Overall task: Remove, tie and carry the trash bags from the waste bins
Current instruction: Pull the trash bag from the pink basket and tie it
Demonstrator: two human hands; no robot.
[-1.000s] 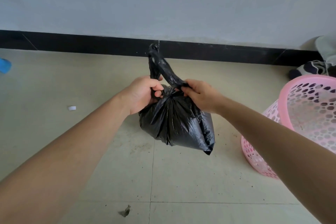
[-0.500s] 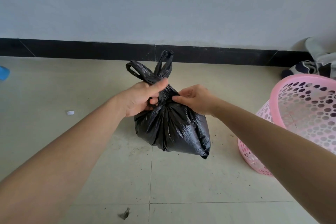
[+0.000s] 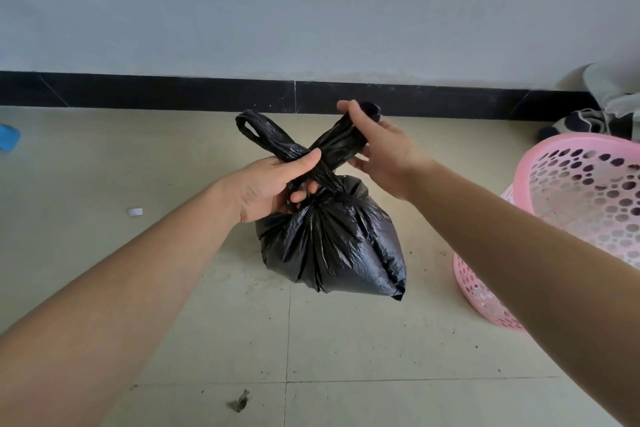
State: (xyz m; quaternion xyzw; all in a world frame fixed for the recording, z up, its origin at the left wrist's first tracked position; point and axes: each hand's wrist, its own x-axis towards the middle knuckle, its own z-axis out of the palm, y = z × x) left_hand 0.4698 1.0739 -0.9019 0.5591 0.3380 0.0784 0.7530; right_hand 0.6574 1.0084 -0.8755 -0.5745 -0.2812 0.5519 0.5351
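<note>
Since before, the right hand (image 3: 384, 149) had lifted one handle (image 3: 341, 142), gripped closed, above the bag (image 3: 332, 239). Left hand (image 3: 273, 184) pinched the crossing, shut.

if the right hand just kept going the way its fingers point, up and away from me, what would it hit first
Probably the black baseboard at the foot of the wall. The right hand, gripping one handle of the black trash bag, points up and forward, with only bare floor between. Depth is hard to judge from one view.

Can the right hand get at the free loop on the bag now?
Probably yes. The loop sticks up bare beside the left hand, nothing in front, but the right hand is gripping the other handle and must let go first.
</note>
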